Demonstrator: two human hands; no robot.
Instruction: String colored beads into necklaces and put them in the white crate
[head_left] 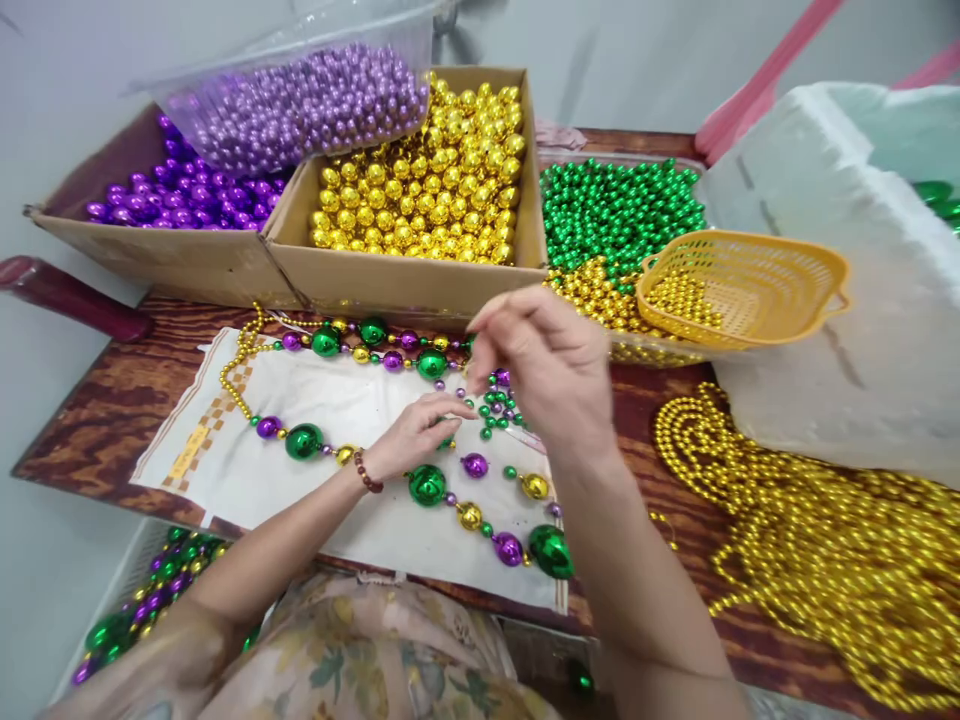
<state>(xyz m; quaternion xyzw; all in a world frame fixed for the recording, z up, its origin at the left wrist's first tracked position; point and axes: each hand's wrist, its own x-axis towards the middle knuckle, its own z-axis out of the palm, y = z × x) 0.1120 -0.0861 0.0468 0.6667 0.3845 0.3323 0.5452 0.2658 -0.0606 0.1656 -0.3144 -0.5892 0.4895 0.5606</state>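
Note:
A bead string (352, 350) of green, purple and gold balls loops over a white cloth (225, 455) on the wooden table. My left hand (412, 435) rests low on the cloth, fingers pinched together at small beads near the loop's middle. My right hand (544, 365) is raised above it, thumb and fingertips pinched on something too small to make out. Loose small green beads (495, 405) lie between the two hands. Large green (427, 485), purple (474, 464) and gold (534, 486) beads lie just in front of my left hand.
Cardboard boxes at the back hold purple balls (172, 195) and gold balls (427, 180); a clear bag of purple beads (300, 100) lies across them. Green beads (615, 205), a yellow basket (739, 285), white foam (840, 300) and gold strands (825, 550) fill the right.

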